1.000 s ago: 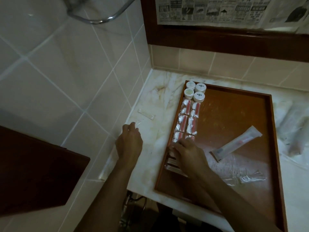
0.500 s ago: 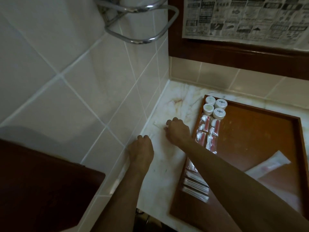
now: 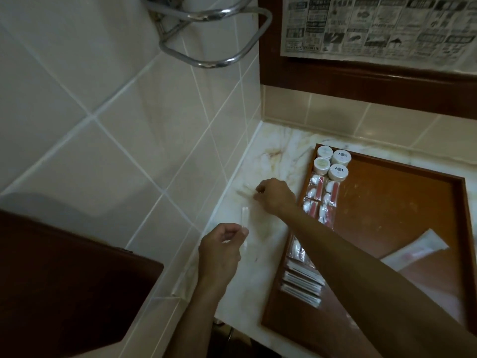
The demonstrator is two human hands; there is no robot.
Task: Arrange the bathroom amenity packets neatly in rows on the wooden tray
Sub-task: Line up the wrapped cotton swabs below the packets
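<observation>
Marble countertop (image 3: 260, 161) carries both hands, which are apart from each other. Right hand (image 3: 275, 197) reaches across from the 4 o'clock side, fingers curled down onto a thin clear packet (image 3: 245, 191) lying near the tiled wall (image 3: 144, 140); the packet is blurred, and whether it is pinched or only touched cannot be determined. Left hand (image 3: 221, 248) sits toward 7 o'clock of the right, thumb and fingers curled, pinching the near end of a narrow white packet (image 3: 244, 223) that extends away toward 12 o'clock. At 3 o'clock of the hands, the wooden tray (image 3: 402, 208) rests on the counter. Along its left edge, in sequence from far to near: four white round jars (image 3: 331, 162) grouped two by two at the far corner; red-and-white packets (image 3: 321, 200) in two columns directly below; flat clear packets (image 3: 302, 285) stacked in a row at the near end, partly hidden by the right forearm. A long white wrapped packet (image 3: 415, 250) lies askew at the tray's right side, well apart from the rows. At 12 o'clock, a chrome rail (image 3: 219, 51) is fixed to the wall, and newspaper (image 3: 374, 27) covers the dark-framed panel above the counter. Dark wooden surface (image 3: 64, 280) occupies the 8 o'clock corner.
</observation>
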